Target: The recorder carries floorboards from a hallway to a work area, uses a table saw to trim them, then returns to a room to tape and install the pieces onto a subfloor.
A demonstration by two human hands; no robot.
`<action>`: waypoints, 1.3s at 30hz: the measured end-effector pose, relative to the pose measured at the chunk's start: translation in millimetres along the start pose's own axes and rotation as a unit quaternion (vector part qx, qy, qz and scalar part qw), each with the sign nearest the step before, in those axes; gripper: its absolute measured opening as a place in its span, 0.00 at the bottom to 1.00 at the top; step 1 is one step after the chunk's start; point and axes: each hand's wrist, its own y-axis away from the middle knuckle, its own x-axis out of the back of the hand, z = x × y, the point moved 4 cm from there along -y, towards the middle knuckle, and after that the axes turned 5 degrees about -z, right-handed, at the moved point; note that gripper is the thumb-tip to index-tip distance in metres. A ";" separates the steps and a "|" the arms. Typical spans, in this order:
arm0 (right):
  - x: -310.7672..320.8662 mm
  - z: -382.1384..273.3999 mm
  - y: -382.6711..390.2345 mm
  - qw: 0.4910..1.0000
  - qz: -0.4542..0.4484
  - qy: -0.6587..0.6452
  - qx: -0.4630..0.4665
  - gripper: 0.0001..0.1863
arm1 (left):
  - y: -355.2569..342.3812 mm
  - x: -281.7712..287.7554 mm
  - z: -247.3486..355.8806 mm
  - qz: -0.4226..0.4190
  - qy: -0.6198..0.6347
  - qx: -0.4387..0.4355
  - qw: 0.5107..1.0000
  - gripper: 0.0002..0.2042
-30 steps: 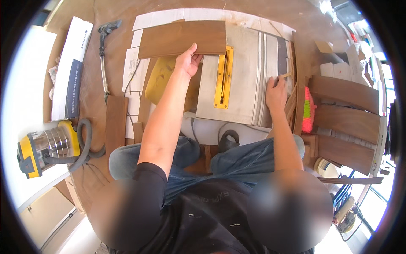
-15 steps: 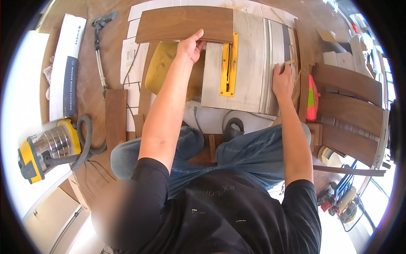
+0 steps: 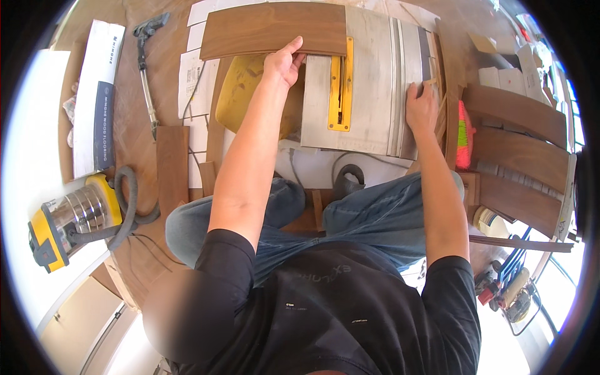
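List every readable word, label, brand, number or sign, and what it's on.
White-and-navy box: printing on both colour areas; wording not copied here.
Black T-shirt: faint curved lettering, wording not copied; small marks lower down, too small to read.
White panel, upper left: fine print, too small to read.
No other text I can make out.

1. Clear strip of metal bench (image 3: 374,94) between left hand (image 3: 284,65) and right hand (image 3: 423,107), both sides of slotted yellow plate (image 3: 347,94).
2. Brown board (image 3: 275,29) covers plate's far end; bars far-left approach.
3. Beyond right hand, wooden rail (image 3: 450,100) and pink-and-green object (image 3: 463,134) narrow sideways passage.
4. Grey hose (image 3: 131,195) loops obstruct floor (image 3: 134,115) at left.
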 end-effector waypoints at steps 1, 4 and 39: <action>-0.3 -0.2 0.0 1.000 -0.002 0.001 -0.001 0.31 | -0.5 2.0 -0.3 0.004 0.002 0.000 1.000 0.14; -0.4 0.2 -0.9 1.000 -0.003 -0.001 -0.002 0.31 | -1.6 3.6 -0.3 -0.001 0.015 -0.007 1.000 0.18; 2.2 3.1 -1.4 1.000 0.014 -0.021 -0.008 0.31 | 34.8 6.1 -4.5 0.001 -0.005 0.001 1.000 0.18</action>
